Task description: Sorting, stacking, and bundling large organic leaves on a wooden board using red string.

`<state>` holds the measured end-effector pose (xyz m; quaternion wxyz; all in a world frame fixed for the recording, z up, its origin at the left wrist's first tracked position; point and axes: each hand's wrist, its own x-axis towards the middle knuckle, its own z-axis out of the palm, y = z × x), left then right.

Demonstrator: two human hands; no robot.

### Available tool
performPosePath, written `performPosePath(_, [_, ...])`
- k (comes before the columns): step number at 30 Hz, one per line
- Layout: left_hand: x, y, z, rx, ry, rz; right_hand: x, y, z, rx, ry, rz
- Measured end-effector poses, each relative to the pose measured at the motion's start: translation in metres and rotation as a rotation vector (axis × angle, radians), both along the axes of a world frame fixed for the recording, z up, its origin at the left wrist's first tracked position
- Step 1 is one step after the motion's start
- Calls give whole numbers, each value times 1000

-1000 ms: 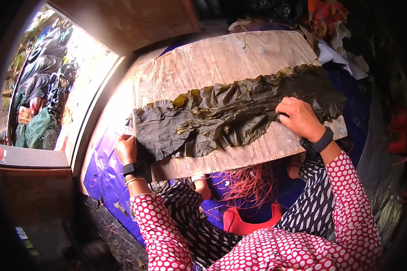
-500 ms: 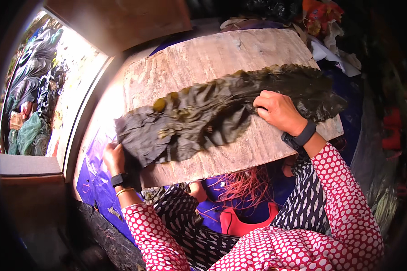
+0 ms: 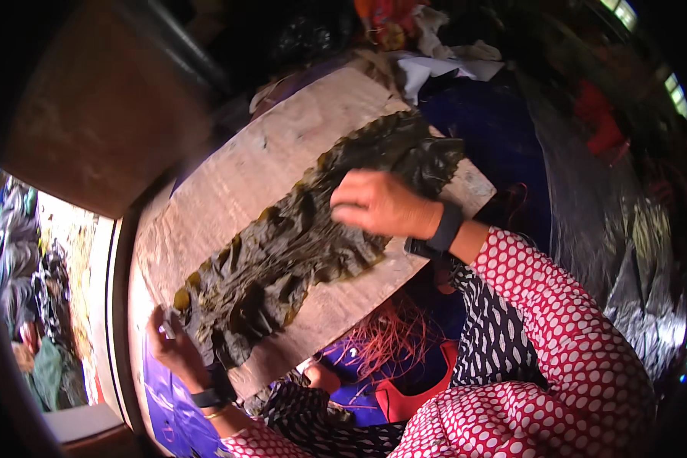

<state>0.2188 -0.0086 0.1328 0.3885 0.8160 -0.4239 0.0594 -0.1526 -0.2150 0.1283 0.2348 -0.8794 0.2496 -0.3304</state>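
Observation:
A long, ruffled, dark olive-brown kelp blade [image 3: 282, 252] lies spread diagonally across a pale wooden board [image 3: 244, 164]. My right hand [image 3: 382, 204] is over the middle of the kelp, smeared by motion; its fingers are bent and a little apart, with nothing seen in them. At the kelp's near-left end is my left hand [image 3: 179, 355], its thumb and fingers pinched together beside the board's edge. A small pale spot shows between those fingertips, too unclear to name. Whether they touch the kelp's edge I cannot tell.
Below the board lies a tangle of reddish strings [image 3: 389, 336] by a red plastic piece [image 3: 418, 389]. Purple-blue sheeting [image 3: 481, 122] covers the ground. A brown panel [image 3: 99, 114] stands at upper left, above a bright opening. White scraps [image 3: 443, 69] lie beyond the board.
The view has turned, so board and kelp now slant more steeply. My right hand has come off the kelp's near edge to above its middle. My left hand's fingertips sit at the kelp's end.

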Motion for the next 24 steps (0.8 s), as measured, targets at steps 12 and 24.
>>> performPosePath(12, [-217, -69, -10, 162, -176, -892, -166, -57, -44, 477, 159, -621])
performPosePath(24, [-252, -103, -30, 498, -287, -1024, -175, -46, -41, 531, 396, -482])
